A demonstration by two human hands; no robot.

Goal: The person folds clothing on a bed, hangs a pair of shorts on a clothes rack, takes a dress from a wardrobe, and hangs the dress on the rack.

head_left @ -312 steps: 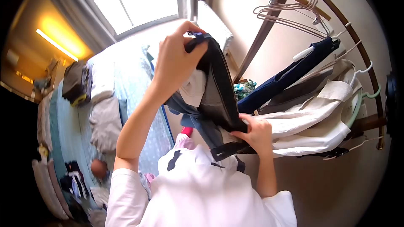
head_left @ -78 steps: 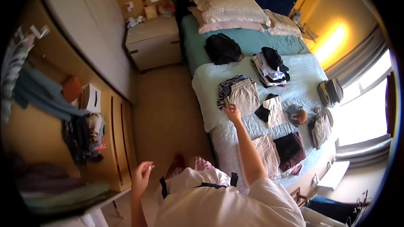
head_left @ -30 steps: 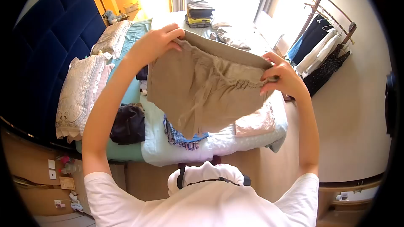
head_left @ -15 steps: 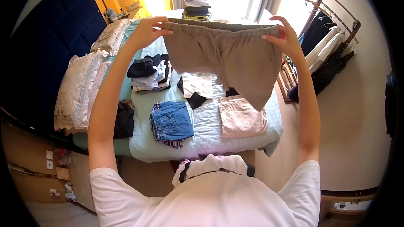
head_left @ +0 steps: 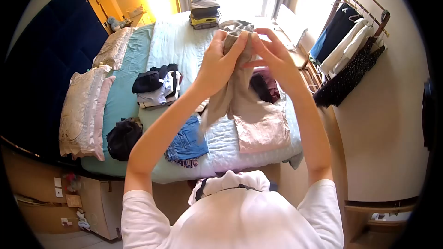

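A pair of grey-brown shorts hangs bunched from my two hands above the bed, its waistband gathered at the top and the legs dangling below. My left hand is closed around the left side of the waistband. Close beside it, my right hand pinches the waistband's right side between thumb and fingers. Beneath the shorts lie folded blue denim shorts on a striped garment, and a folded pale pink garment. Dark and maroon clothes show partly behind my right hand.
On the light-blue bed are a stack of mixed clothes, a black bundle and a far pile with grey and yellow. Pillows lie at left. A clothes rack with hanging garments stands at right.
My hands have come together from wide apart, so the stretched waistband is now gathered and the shorts hang narrow. The view has shifted slightly.
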